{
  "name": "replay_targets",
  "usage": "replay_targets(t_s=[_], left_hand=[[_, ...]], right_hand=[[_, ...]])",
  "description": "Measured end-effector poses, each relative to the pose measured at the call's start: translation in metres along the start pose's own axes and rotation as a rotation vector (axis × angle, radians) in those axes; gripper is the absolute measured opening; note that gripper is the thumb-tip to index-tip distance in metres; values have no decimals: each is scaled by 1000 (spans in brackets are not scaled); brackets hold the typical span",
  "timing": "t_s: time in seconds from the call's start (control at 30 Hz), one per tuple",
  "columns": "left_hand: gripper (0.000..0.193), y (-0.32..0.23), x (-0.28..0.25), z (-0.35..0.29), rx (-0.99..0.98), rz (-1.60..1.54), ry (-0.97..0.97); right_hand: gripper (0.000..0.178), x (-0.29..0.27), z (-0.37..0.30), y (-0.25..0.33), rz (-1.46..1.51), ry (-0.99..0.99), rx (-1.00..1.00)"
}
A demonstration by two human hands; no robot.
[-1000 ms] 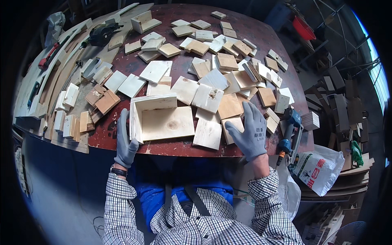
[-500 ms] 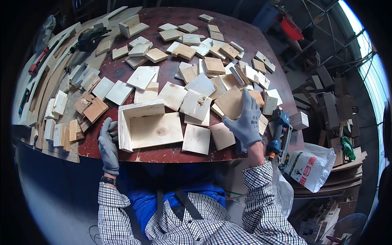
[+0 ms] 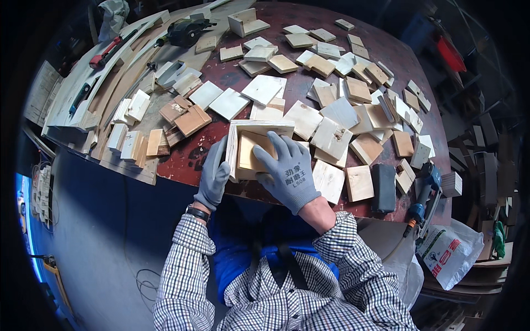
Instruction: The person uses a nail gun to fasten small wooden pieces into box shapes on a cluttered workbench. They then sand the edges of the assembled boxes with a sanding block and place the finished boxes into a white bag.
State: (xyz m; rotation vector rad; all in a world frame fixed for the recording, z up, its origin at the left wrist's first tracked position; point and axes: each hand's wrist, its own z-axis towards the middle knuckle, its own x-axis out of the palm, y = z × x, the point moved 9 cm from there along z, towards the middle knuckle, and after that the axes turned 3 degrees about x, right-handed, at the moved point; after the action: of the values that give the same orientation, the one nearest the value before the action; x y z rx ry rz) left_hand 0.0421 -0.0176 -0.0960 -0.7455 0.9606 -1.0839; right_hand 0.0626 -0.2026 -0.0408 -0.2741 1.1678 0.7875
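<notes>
Near the front edge of the table, a box-like wooden piece (image 3: 234, 144) made of joined pale boards sits between my hands. My left hand (image 3: 212, 177), in a grey glove, is closed on its left side wall, with the thumb toward me. In my gloved right hand (image 3: 291, 175) is a tan square wooden board (image 3: 252, 156), held within the angle of the piece's walls. The fingers of that hand cover the board's right part. Loose pale boards (image 3: 330, 138) lie just right of the box, close to my right hand.
Many loose boards are spread over the dark red table (image 3: 190, 157). At the right edge lies a blue nail gun (image 3: 425, 193) with a hose, near a dark grey block (image 3: 383, 187). Long planks (image 3: 105, 105), a red-handled tool (image 3: 105, 53) and a black power tool (image 3: 187, 31) occupy the left.
My right hand has brought a tan board from the pile leftward into the box-like piece. My left hand has closed on the piece's side. The whole view has shifted to the left.
</notes>
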Motion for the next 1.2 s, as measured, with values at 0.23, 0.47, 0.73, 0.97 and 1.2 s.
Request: replay_targets(t_s=[0.23,0.47,0.73,0.97,1.2], left_hand=[[97,-2,0,-1,14,31,-5],[85,1,5,0,19,2,22],[119,0,7,-7,28,79,-12],[112,-10,25,-5,112,570,-13],[98,-4,19,-4,30,460,-20]], right_hand=[[56,1,-17,-2,93,-68,46],[31,24,-12,-3,-54,-89,56],[30,-104,-33,-135,-48,-484,299],[66,-91,-64,-307,-177,41,677],[76,-74,-54,-330,-149,158,973]])
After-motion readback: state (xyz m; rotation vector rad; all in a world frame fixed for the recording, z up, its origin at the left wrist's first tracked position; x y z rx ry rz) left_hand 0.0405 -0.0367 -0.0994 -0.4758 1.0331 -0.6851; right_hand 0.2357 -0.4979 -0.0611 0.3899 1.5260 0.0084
